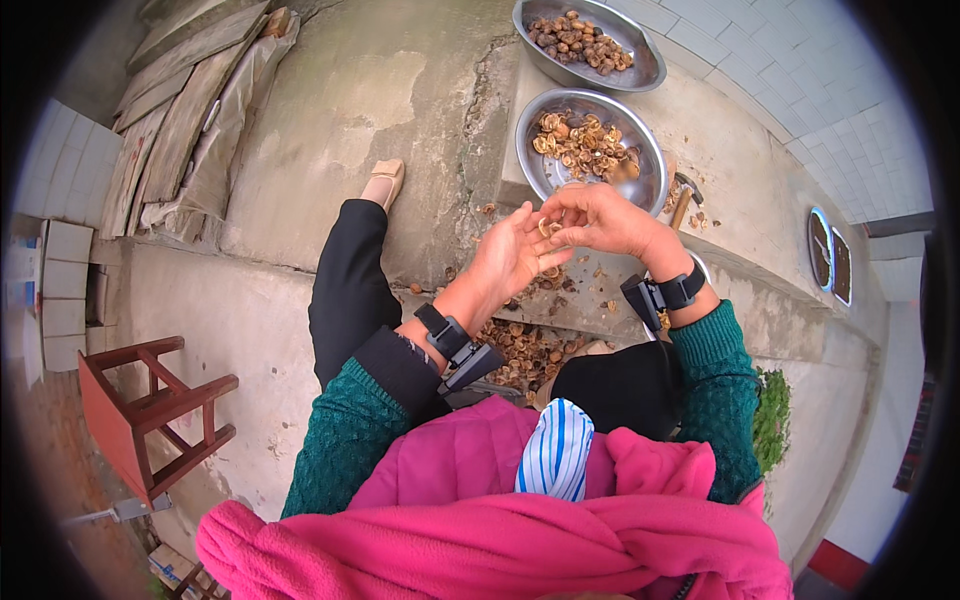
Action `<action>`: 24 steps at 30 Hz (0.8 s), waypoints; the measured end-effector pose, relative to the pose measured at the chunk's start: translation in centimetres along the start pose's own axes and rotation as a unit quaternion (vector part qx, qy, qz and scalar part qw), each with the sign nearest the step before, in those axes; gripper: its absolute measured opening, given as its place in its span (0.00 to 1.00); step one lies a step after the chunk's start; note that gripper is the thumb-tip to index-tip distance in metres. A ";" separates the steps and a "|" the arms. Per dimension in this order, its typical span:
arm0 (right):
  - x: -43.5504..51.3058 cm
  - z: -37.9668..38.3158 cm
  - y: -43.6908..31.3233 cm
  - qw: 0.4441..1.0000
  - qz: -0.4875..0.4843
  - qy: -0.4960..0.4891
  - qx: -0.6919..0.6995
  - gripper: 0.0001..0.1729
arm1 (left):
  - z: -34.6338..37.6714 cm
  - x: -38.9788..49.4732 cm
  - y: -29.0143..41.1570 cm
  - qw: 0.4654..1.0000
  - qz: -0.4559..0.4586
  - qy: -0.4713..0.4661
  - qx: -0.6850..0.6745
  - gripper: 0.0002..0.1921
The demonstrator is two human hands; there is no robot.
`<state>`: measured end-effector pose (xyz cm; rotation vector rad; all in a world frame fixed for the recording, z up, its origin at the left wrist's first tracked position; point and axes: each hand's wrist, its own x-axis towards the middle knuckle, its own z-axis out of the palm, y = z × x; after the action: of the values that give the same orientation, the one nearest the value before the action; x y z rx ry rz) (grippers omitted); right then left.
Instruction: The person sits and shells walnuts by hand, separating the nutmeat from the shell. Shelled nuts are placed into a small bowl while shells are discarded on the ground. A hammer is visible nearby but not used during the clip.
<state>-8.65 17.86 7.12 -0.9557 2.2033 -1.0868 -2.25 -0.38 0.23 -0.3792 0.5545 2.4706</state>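
Note:
My left hand (510,251) is held palm up with its fingers partly spread, just below the near steel basin (529,157). My right hand (596,217) is beside it, thumb and fingers pinching a piece of cracked walnut shell (550,227) over the left fingers. The near basin holds many broken walnut shells (589,146). Behind it, a second steel basin (652,71) contains darker walnuts (574,41), which look mostly whole. A hammer (681,208) with a wooden handle lies at the near basin's right side. Whether the left fingers also touch the shell piece is unclear.
Shell pieces (525,349) are heaped below my hands, between my legs. More fragments lie on the concrete step (622,262). A red wooden stool (124,427) lies tipped at the left, with weathered planks (180,142) stacked beyond. A green plant (772,420) grows at right.

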 end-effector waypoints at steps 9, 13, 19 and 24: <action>-0.3 -3.1 9.1 0.949 0.202 0.128 -0.207 0.21 | 1.1 -1.2 0.4 0.997 -0.026 -0.071 -0.018 0.28; -0.1 -2.0 13.8 0.919 0.275 0.065 -0.275 0.25 | 0.8 -1.3 -0.3 0.993 -0.070 -0.042 0.086 0.25; 1.6 -0.6 14.9 0.917 0.257 0.065 -0.297 0.31 | 0.2 -1.6 -3.6 0.808 -0.156 -0.075 0.563 0.19; 2.4 0.6 14.1 0.931 0.229 0.082 -0.272 0.28 | -0.6 -0.6 -2.7 0.867 -0.087 0.013 0.491 0.16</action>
<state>-14.95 21.86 -5.08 -0.5049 2.7479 -0.3503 -0.04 1.10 -0.86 -0.0308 1.5850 1.7051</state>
